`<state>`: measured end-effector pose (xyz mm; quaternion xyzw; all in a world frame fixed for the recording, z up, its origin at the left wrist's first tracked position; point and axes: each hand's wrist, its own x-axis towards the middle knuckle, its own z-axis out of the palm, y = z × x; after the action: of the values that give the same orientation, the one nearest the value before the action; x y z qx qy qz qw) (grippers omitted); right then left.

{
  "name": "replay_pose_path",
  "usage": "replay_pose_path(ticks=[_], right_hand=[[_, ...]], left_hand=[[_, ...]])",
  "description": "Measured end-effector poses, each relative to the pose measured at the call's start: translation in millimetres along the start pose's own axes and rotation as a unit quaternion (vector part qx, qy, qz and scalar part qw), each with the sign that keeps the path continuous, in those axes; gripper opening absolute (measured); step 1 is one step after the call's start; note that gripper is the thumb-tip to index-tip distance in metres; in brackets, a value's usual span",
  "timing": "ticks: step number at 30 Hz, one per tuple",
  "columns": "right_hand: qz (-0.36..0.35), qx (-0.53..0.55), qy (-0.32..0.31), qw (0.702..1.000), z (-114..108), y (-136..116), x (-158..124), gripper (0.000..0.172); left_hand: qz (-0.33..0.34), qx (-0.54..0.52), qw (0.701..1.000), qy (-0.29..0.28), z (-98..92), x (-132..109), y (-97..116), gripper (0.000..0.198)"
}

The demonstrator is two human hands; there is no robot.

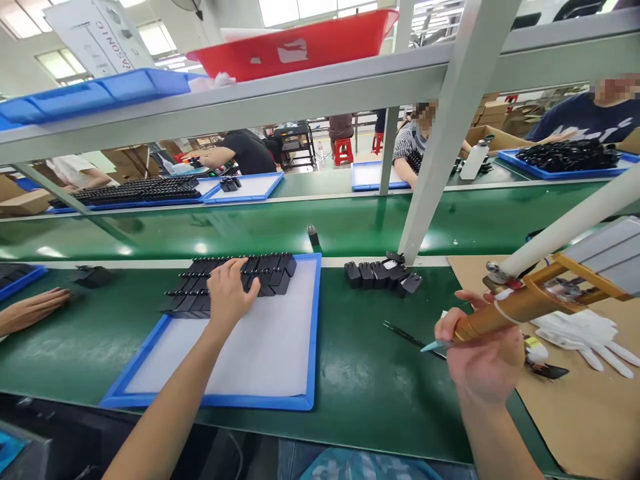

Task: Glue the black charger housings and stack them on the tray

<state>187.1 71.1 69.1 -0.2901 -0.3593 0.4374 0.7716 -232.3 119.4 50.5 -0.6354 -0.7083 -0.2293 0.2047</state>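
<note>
Left hand [230,287], digits apart, spans black plastic blocks [273,279], rowed perhaps for space; right hand [485,363] clasps a gold metallic cylinder [523,305], likely for control.

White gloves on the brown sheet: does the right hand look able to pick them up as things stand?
Probably not: the right hand is wrapped around the gold-coloured tool, although the white gloves lie nearby.

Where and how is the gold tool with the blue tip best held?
Probably around the barrel of the gold tool, behind the blue tip, from the near side, as the right hand has it: its rounded shape can be wrapped, leaving the tip projecting.
</note>
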Motion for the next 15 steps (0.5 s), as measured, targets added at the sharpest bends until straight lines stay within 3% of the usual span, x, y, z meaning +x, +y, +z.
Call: replay_pose_path(ticks=[3, 5, 9, 12, 15], right_hand=[[-0.004, 0.006, -0.016, 1.0, -1, 0, -1, 0.042], [-0.012, 0.009, -0.026, 1.0, -2, 1, -2, 0.042], [-0.026, 0.016, -0.039, 0.999, -4, 5, -4, 0.038], [-0.029, 0.018, -0.045, 0.998, -5, 8, -6, 0.036], [-0.027, 0.025, -0.057, 0.998, -5, 9, -6, 0.034]], left_hand=[[0.013, -0.074, 0.992, -0.099, 29.2, 60, 41, 0.064], [-0.054, -0.063, 0.973, -0.216, 57.1, 101, 69, 0.079], [-0.099, -0.057, 0.954, -0.279, 99.2, 153, 106, 0.092], [-0.111, -0.052, 0.948, -0.292, 103.8, 169, 115, 0.085], [-0.102, -0.044, 0.951, -0.289, 89.5, 174, 117, 0.065]])
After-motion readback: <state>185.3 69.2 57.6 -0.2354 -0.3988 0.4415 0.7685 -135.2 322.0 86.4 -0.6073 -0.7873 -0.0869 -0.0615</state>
